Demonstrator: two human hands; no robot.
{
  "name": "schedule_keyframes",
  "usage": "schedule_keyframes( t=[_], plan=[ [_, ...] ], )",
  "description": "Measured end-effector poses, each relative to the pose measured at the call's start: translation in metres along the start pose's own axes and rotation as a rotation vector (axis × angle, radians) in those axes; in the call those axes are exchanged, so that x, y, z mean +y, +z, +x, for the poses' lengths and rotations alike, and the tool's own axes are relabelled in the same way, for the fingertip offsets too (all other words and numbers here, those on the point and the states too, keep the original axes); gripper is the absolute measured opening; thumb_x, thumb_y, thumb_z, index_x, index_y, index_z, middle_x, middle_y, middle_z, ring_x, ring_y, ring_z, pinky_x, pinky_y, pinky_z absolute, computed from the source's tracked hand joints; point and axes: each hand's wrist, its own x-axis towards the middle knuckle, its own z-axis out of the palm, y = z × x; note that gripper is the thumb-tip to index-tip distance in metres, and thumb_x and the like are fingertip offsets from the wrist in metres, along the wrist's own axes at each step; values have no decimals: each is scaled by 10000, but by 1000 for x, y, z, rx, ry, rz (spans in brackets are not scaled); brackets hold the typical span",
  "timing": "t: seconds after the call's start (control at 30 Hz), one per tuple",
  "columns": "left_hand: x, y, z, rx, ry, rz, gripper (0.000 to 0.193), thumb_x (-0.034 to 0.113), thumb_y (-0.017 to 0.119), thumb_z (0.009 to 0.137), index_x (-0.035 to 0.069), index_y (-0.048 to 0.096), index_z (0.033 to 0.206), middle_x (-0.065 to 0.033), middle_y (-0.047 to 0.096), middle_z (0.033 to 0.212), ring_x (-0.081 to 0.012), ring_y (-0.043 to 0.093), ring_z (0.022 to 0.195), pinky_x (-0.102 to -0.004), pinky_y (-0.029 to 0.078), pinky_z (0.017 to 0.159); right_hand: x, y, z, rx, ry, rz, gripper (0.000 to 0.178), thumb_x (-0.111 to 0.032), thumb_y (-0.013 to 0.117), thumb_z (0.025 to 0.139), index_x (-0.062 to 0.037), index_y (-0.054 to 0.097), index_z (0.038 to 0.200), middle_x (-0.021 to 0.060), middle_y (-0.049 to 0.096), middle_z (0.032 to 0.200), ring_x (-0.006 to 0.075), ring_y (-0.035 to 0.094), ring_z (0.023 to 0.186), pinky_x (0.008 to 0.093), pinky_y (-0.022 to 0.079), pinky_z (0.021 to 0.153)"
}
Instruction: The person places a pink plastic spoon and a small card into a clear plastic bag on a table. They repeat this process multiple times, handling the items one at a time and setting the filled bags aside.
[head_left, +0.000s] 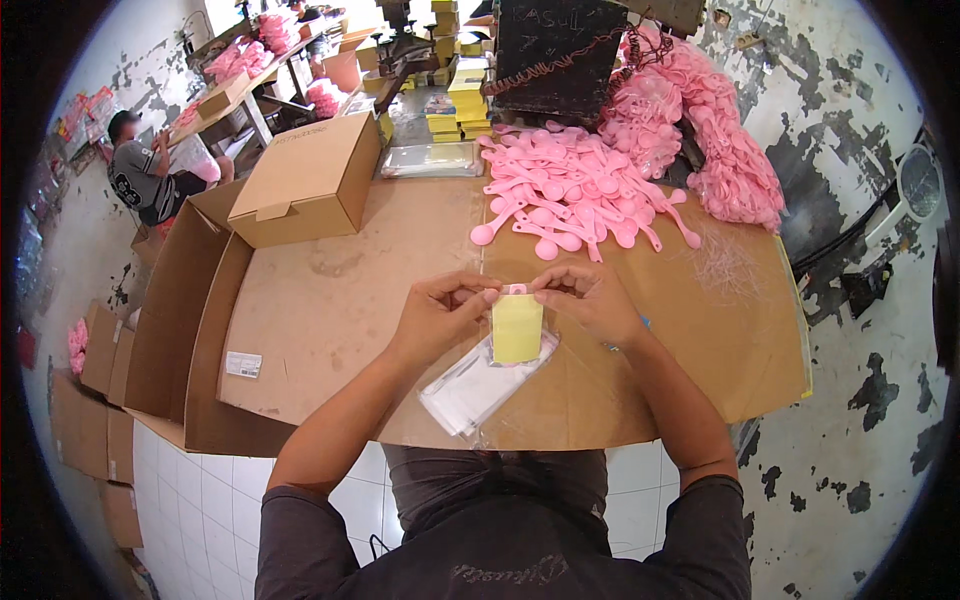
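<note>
Between my two hands hangs a small packet with a yellow card (517, 332); a bit of pink shows at its top edge. My left hand (452, 305) pinches the packet's top left corner between thumb and fingers. On the top right corner, my right hand (585, 300) is closed in the same kind of pinch. Below the packet, a stack of clear and white plastic bags (465, 395) lies slanted on the cardboard-covered table (330, 340). Beyond my hands spreads a loose heap of pink plastic spoons (590, 185), with handles pointing every way.
A closed cardboard box (300, 180) stands at the far left, beside an open carton (200, 330) along the table's edge. Bagged pink spoons (735, 150) are piled at the far right, near thin plastic strands (733, 268). Yellow card stacks (468, 90) stand behind. Another person (150, 170) sits far left.
</note>
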Motion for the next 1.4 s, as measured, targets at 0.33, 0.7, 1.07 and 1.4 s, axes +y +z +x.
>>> schedule_keyframes(
  t=[0.33,0.7,1.07,1.4],
  plan=[
    [8,6,-3,50,143,-192,286,20,706,977,-31,654,1254,-63,713,1035,-65,660,813,-220,547,680,-9,14,-2,-63,-40,70,361,29,680,955,17,591,1304,60,683,1115,117,656,1006,274,544,881],
    [13,-96,-75,444,151,23,148,152,661,1008,21,700,1064,-72,707,913,-156,705,727,-311,601,666,-24,-65,-22,-32,-216,-794,359,-184,716,929,16,655,1220,120,685,1080,241,678,993,395,535,913],
    [22,-89,-52,285,113,317,338,223,658,1009,43,679,1293,-77,718,1102,-157,699,935,-312,561,839,-15,-98,-44,83,180,-867,311,-151,825,835,44,686,1033,118,694,869,212,663,787,358,540,719],
    [-1,8,8,-192,201,977,245,226,788,878,22,729,999,-119,726,930,-221,674,746,-346,541,714,1,-109,-40,194,236,-639,195,-27,797,849,16,693,1008,2,657,785,85,608,702,258,508,675]
  ],
)
